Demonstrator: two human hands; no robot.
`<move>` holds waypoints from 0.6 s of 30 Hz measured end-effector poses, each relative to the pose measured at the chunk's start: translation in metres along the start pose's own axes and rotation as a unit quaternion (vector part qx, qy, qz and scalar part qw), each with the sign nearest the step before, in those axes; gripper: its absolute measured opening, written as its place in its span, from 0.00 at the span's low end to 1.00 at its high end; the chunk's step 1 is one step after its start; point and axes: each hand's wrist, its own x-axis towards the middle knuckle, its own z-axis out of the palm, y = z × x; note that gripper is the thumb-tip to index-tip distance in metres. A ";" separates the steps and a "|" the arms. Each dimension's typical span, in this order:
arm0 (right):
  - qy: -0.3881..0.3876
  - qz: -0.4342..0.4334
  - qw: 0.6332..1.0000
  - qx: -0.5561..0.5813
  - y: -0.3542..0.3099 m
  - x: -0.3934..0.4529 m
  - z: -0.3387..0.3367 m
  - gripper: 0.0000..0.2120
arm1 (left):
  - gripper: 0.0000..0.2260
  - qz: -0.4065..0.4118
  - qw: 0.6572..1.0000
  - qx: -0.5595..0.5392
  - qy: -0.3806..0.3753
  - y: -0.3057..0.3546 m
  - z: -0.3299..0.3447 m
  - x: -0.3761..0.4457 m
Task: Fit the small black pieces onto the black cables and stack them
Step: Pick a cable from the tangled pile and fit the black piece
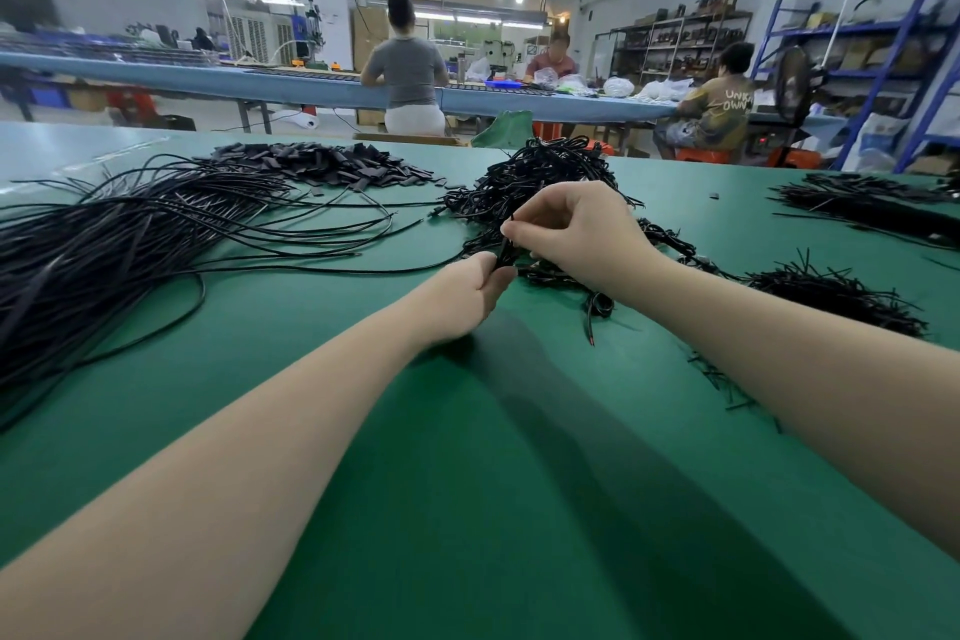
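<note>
Both hands met over the green table (467,457): the right hand (576,237) pinched one small black piece (508,230) between thumb and forefinger, while the left hand (467,294), fingers curled, gripped one black cable (311,270). Around lay three cable heaps and one piece pile (322,161).

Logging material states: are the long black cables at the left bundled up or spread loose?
Spread loose. The long black cables fan out across the green table, with single strands trailing rightward; no tie or band is visible.
</note>
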 end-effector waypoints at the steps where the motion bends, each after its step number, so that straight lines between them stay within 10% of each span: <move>1: -0.005 0.001 1.000 0.004 -0.001 0.000 0.001 0.05 | 0.13 0.009 1.000 0.029 0.005 0.000 0.000 -0.001; 6: -0.069 -0.024 0.996 -0.042 -0.007 0.004 -0.001 0.03 | 0.12 0.023 0.973 0.228 0.037 0.006 0.003 -0.005; 10: -0.174 -0.082 0.958 -0.211 -0.015 0.025 -0.023 0.05 | 0.14 0.133 0.868 0.470 0.089 0.004 0.005 -0.009; 15: -0.338 0.184 0.923 -0.008 0.002 0.034 -0.049 0.06 | 0.12 0.253 0.848 0.446 0.133 0.008 0.000 -0.011; 18: -0.313 0.261 0.886 0.218 0.022 0.022 -0.034 0.04 | 0.10 0.259 0.906 0.280 0.183 0.009 0.001 -0.013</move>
